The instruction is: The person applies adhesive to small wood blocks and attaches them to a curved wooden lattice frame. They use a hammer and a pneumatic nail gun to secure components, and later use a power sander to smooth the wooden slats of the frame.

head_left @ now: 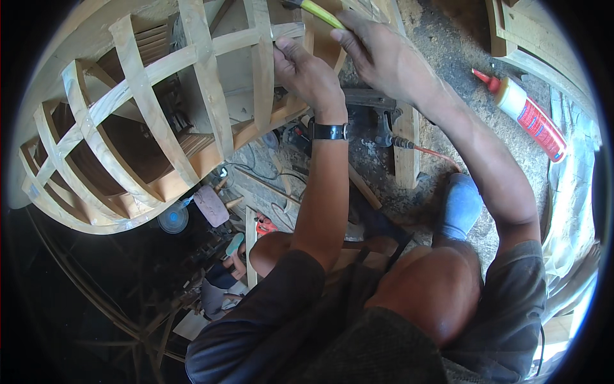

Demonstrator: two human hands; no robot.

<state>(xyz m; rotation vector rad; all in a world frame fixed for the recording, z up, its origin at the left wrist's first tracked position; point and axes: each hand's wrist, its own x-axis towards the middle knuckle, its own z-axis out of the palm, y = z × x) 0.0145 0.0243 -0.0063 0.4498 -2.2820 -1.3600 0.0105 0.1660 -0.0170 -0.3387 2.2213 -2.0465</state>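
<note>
A curved lattice frame of pale wooden strips [139, 83] fills the upper left. My left hand [311, 82], with a dark watch on its wrist, is at the frame's right part, where a crosswise strip [240, 41] meets an upright one. Its thumb and fingers are closed at that joint; whatever is between them is too small to tell. Just right of it and higher, my right hand [388, 64] is wrapped round the yellow-green handle of a hammer [322, 13]. The dark hammer head shows only partly at the top edge, above the strip's end.
A white glue bottle [527, 118] with a red cap lies at the right. Below my hands are a metal clamp-like tool [387, 131] with an orange hose and a wooden board [407, 147]. Another person [220, 281] sits at the lower left, near a pink block [211, 206].
</note>
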